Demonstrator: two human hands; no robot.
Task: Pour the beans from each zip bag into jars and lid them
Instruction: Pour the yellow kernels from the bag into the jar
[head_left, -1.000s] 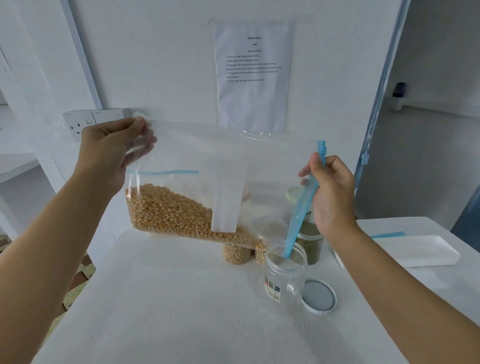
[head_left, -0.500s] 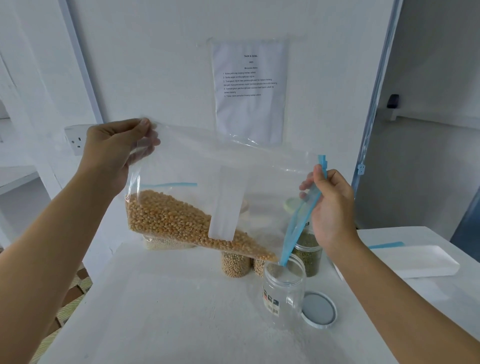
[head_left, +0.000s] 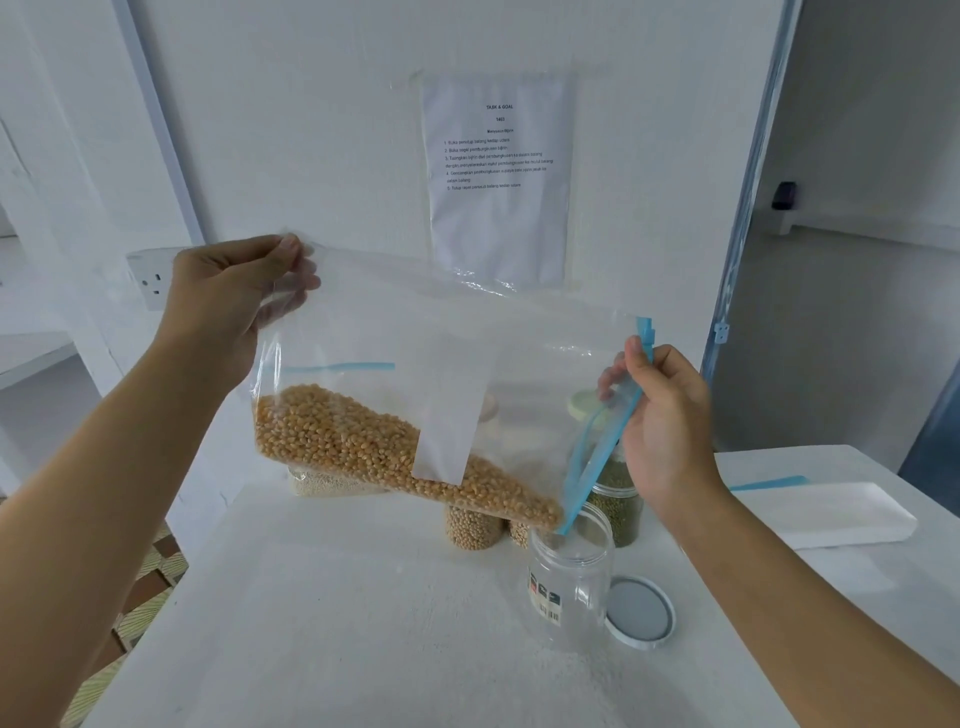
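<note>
over the open clear jar on the near right of the table, left hand and right hand each pinch the tilted zip bag, its yellow beans at the mouth but none poured yet, lid lying beside, two filled jars behind.

The left hand now holds its end of the zip bag higher, so the bag slopes more steeply down toward the right hand. The beans have slid away from the left hand along the bottom fold, and their front edge now reaches almost to the blue zip strip below the right hand, at the mouth of the open jar. Below the left hand, a pouch of pale grains on the table has come into sight.
</note>
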